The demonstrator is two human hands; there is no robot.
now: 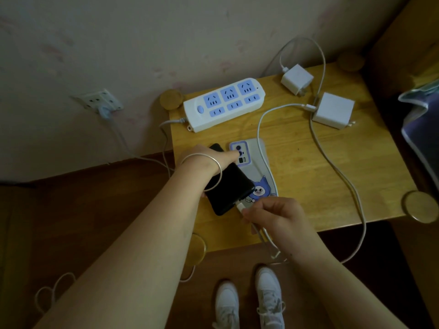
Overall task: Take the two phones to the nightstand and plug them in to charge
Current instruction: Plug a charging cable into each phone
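The black phone (228,186) lies on the nightstand's tabletop (308,176), partly on top of the cat-case phone (259,172), which lies face down beside it. The left hand (209,162) rests on the black phone and holds it down. Its fingers are hidden behind the wrist, so I cannot tell if they are spread or curled. A thin bangle (202,172) hangs on that wrist.

The right hand (275,214) pinches the white plug end (240,207) of a charging cable (261,129) between thumb and fingertips. The plug sits right at the bottom edge of the black phone. I cannot tell if it is all the way in.

To do this step well, the plug should go straight in, in line with the phone, not tilted. The left hand should press firmly so the phone does not slide off the other one. A soft push is enough.

The cable runs to a big white charger block (332,110) that lies loose on the tabletop. A smaller white charger block (297,78) lies loose near it. Neither is in the power strip (223,104) yet, so no phone can be charging. The cat-case phone seems to have no cable in it yet.
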